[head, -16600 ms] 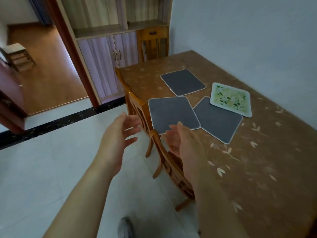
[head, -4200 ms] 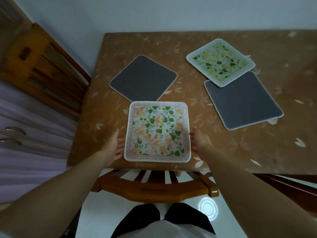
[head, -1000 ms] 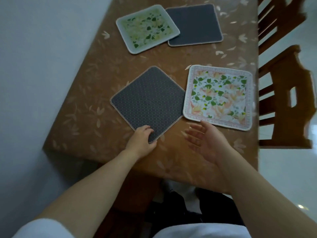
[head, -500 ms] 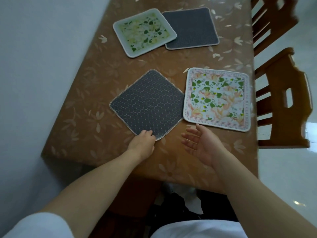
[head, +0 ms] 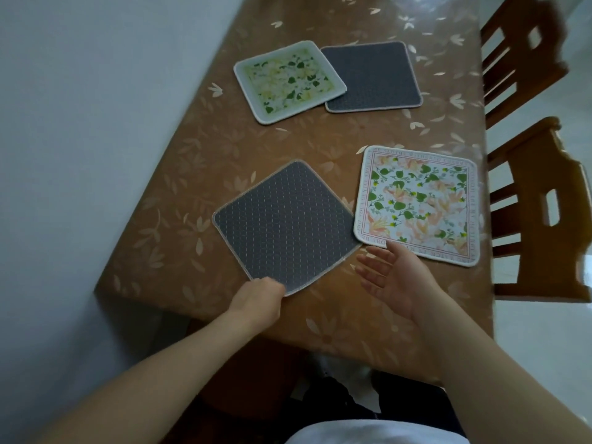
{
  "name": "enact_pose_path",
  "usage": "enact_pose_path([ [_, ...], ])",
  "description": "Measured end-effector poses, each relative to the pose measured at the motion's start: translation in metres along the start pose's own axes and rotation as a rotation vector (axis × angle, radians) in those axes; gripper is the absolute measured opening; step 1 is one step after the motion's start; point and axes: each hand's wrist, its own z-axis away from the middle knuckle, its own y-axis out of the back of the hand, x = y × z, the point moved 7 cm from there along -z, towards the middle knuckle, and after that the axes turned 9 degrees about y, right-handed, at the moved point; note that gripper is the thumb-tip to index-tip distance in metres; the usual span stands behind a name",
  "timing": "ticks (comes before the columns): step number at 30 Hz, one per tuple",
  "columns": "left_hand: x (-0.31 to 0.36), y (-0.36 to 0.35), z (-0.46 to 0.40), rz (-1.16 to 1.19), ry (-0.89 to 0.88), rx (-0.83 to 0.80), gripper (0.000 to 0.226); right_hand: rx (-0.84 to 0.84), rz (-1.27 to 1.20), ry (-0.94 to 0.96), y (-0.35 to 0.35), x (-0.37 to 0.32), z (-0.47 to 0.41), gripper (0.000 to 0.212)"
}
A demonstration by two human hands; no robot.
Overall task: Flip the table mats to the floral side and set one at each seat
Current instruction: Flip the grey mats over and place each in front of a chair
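- Room first: brown table point(head: 378, 322) with a leaf-print cover, pushed up against a pale wall point(head: 80, 123) on the left, two wooden chairs point(head: 541, 213) down the right side.
- Four mats out. Far end: green floral mat point(head: 288, 81) overlapping the grey mat point(head: 376, 76). Near end: pink floral mat point(head: 418, 205) sits at the closer chair.
- The one that matters is the near grey mat point(head: 285, 227), turned like a diamond, its bottom corner pointing straight at the person.
- Left hand point(head: 256, 302) is pinched shut on that corner, so the mat lies up and away from it.
- Right hand point(head: 394, 280) hovers open just beside the right edge, holding nothing.
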Motion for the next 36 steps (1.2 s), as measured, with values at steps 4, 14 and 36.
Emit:
enact_pose_path([
  [4,-0.019,0.05,0.015,0.277,-0.058,-0.084,0.02,-0.038,0.016,0.042,-0.017,-0.007,0.002,0.043],
  [14,-0.043,0.157,-0.005,0.603,-0.003,-0.007,0.011,-0.108,0.055,0.078,-0.051,-0.021,0.019,0.04],
  [36,-0.196,-0.019,0.016,1.633,0.995,-0.157,0.009,-0.102,-0.073,0.131,-0.056,-0.028,0.022,0.037],
])
